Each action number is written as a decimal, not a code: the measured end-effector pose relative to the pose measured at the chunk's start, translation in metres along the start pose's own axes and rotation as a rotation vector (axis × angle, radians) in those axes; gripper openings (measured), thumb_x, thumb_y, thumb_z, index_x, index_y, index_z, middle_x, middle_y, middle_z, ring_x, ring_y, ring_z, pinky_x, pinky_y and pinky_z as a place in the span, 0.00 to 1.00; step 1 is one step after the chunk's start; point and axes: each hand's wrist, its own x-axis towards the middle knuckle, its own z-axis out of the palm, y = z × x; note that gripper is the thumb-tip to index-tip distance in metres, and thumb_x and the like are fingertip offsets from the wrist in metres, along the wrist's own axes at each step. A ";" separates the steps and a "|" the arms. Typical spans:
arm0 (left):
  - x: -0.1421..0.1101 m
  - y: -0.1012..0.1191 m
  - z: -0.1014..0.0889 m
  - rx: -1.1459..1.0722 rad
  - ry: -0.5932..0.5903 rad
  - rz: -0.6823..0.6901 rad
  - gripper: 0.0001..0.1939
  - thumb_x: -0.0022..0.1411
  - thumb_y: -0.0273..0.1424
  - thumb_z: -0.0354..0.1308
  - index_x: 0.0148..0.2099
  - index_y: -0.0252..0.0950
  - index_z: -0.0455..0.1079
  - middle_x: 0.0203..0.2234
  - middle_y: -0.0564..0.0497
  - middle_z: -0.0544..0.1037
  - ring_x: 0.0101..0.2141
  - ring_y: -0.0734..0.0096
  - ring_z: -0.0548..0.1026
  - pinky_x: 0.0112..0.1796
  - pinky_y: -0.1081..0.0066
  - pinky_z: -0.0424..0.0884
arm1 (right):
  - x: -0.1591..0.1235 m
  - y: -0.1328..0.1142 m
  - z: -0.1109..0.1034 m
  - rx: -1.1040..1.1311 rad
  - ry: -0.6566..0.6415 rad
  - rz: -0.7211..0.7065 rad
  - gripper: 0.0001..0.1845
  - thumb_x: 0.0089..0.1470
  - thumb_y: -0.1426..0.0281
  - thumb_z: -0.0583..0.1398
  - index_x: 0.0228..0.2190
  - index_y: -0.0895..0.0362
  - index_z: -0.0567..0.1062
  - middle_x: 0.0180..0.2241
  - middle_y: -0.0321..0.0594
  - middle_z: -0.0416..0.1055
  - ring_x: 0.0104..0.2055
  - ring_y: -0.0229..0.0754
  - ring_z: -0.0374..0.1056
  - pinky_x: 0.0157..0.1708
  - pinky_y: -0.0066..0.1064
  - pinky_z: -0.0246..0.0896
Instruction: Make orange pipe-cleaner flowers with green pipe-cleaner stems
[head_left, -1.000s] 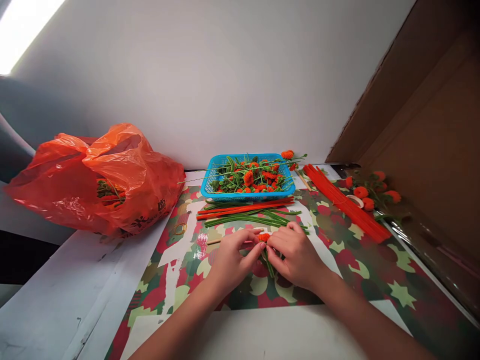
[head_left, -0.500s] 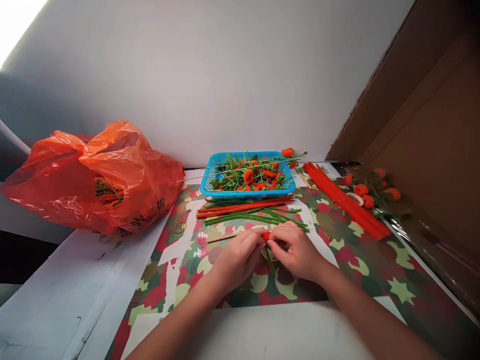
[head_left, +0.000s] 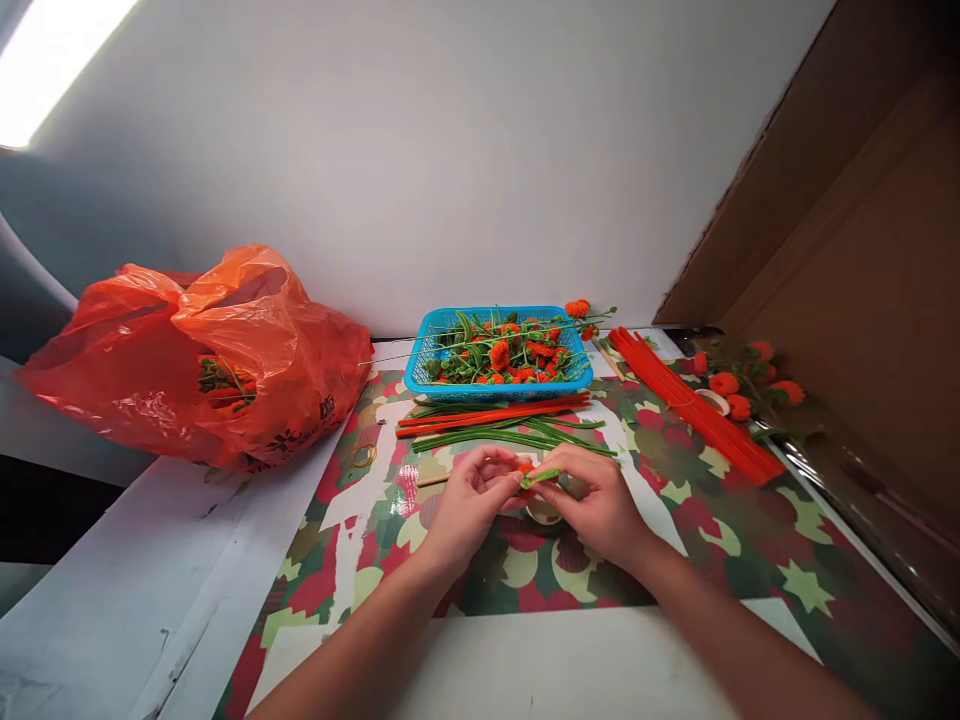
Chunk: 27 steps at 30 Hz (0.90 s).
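Note:
Between my two hands is a small orange-red pipe-cleaner flower (head_left: 526, 467) with a green pipe-cleaner piece (head_left: 543, 477) at its base. My left hand (head_left: 471, 500) pinches it from the left with thumb and fingers. From the other side, my right hand (head_left: 598, 502) grips the green piece, which now points right across the fingers. Part of the flower is hidden by fingertips. Just beneath the hands a tape roll (head_left: 541, 514) lies on the table, partly covered. A wooden stick (head_left: 433, 481) sticks out past my left hand.
Green pipe cleaners (head_left: 487, 437) and red pipe cleaners (head_left: 487, 412) lie before a blue basket (head_left: 495, 392) of orange flowers. A red pipe-cleaner bundle (head_left: 690, 400) and finished flowers (head_left: 724, 384) are at right. An orange plastic bag (head_left: 307, 340) stands left, near a gold wire coil (head_left: 363, 456).
The flower has been turned in my hands: its green part hung down toward me and now points right. My left fingers have opened up a little around it.

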 end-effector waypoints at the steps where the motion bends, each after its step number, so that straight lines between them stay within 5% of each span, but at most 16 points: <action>1: 0.000 0.000 0.000 0.002 -0.028 -0.001 0.18 0.44 0.38 0.70 0.33 0.35 0.69 0.34 0.52 0.75 0.32 0.73 0.75 0.32 0.72 0.76 | -0.001 0.000 0.001 -0.018 0.029 0.012 0.04 0.53 0.72 0.62 0.27 0.55 0.76 0.28 0.37 0.73 0.31 0.39 0.68 0.33 0.29 0.63; 7: -0.001 -0.001 -0.004 0.074 -0.193 -0.037 0.16 0.45 0.38 0.69 0.33 0.33 0.72 0.27 0.52 0.74 0.27 0.74 0.73 0.31 0.73 0.74 | -0.003 0.001 0.004 -0.065 0.083 0.107 0.07 0.53 0.73 0.60 0.24 0.56 0.72 0.25 0.36 0.71 0.29 0.38 0.67 0.30 0.28 0.61; 13: -0.001 0.003 -0.005 0.098 -0.173 -0.036 0.17 0.45 0.41 0.69 0.29 0.32 0.72 0.26 0.51 0.72 0.27 0.74 0.73 0.30 0.73 0.73 | -0.005 -0.001 0.003 0.005 0.071 0.022 0.04 0.52 0.75 0.62 0.27 0.55 0.74 0.28 0.37 0.72 0.31 0.39 0.68 0.33 0.30 0.63; 18: -0.001 0.005 -0.006 0.048 -0.189 -0.028 0.16 0.48 0.40 0.68 0.29 0.32 0.71 0.26 0.52 0.71 0.27 0.74 0.72 0.31 0.73 0.73 | -0.002 -0.004 -0.004 0.094 -0.073 -0.058 0.02 0.50 0.72 0.64 0.27 0.54 0.76 0.29 0.37 0.71 0.34 0.40 0.67 0.36 0.32 0.63; 23: -0.003 0.005 -0.005 0.062 -0.180 0.044 0.15 0.48 0.39 0.68 0.29 0.32 0.72 0.29 0.51 0.72 0.27 0.75 0.71 0.29 0.73 0.72 | 0.002 -0.007 -0.011 0.054 -0.197 0.081 0.09 0.51 0.67 0.65 0.21 0.55 0.75 0.27 0.37 0.68 0.34 0.40 0.64 0.35 0.32 0.60; 27: -0.005 0.005 -0.002 0.071 -0.186 0.073 0.15 0.47 0.39 0.69 0.29 0.31 0.73 0.29 0.51 0.72 0.28 0.75 0.71 0.29 0.74 0.72 | 0.004 -0.007 -0.012 0.079 -0.134 0.198 0.13 0.52 0.66 0.63 0.20 0.56 0.70 0.25 0.36 0.66 0.31 0.39 0.64 0.33 0.31 0.59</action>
